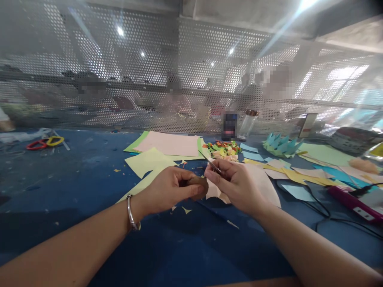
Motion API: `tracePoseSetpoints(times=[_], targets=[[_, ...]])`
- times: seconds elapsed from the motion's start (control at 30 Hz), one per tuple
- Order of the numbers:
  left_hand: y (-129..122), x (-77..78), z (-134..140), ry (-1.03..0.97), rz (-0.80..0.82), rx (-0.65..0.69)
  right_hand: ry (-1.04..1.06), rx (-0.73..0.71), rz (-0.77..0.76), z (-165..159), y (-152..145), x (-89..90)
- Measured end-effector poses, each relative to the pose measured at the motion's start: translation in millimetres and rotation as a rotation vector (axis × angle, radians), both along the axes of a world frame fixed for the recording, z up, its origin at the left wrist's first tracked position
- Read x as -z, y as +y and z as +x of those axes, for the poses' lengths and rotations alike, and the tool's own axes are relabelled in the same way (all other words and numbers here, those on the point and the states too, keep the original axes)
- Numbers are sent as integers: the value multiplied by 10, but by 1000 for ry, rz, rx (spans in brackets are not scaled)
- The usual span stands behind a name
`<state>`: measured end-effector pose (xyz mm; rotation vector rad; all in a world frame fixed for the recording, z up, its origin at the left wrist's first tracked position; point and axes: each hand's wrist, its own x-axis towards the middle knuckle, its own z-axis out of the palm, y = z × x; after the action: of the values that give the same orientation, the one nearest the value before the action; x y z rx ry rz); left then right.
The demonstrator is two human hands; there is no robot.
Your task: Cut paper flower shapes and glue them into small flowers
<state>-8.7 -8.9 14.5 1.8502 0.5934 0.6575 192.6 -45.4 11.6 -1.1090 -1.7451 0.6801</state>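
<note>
My left hand (169, 187), with a silver bangle at the wrist, pinches a small curved brown piece (200, 188) between thumb and fingers. What the brown piece is made of is hard to tell. Close beside it, my right hand (231, 179) has its thumb and fingers closed on a slim dark metal tool (212, 163), which slants up and left out of the grip. Its exact kind is not plain. Under my hands lie a pale pink sheet (263, 183) and yellow paper (149, 161).
Stacked pink and green sheets (173, 143) lie ahead, beside a pile of colourful folded paper bits (224, 149). Red and yellow scissors (44, 142) are far left. At right are a blue paper crown shape (281, 145), a glass bottle (248, 125) and a purple power strip (356, 205) with black cables.
</note>
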Motion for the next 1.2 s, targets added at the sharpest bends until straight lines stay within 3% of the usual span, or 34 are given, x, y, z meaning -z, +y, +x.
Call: tracePoseSetpoints(times=[0.2,0.3,0.53,0.73,0.93,1.13,1.2], targets=[[109,9,-75,141,-85,-40,-101,96,85,60,34,10],[170,23,-113,239,-90,-91,-179,107,52,81,71,30],[178,16,-146,400,108,-87,-246,98,-44,102,123,71],[182,-68,-203,579,329,-172,-201,173,43,210,142,10],[142,-63,-193,732,542,-90,-141,261,152,313,196,22],[133,-129,-269,725,465,-2,-64,331,251,361,162,-20],[132,-145,-251,664,377,-40,-16,332,271,367,150,-29]])
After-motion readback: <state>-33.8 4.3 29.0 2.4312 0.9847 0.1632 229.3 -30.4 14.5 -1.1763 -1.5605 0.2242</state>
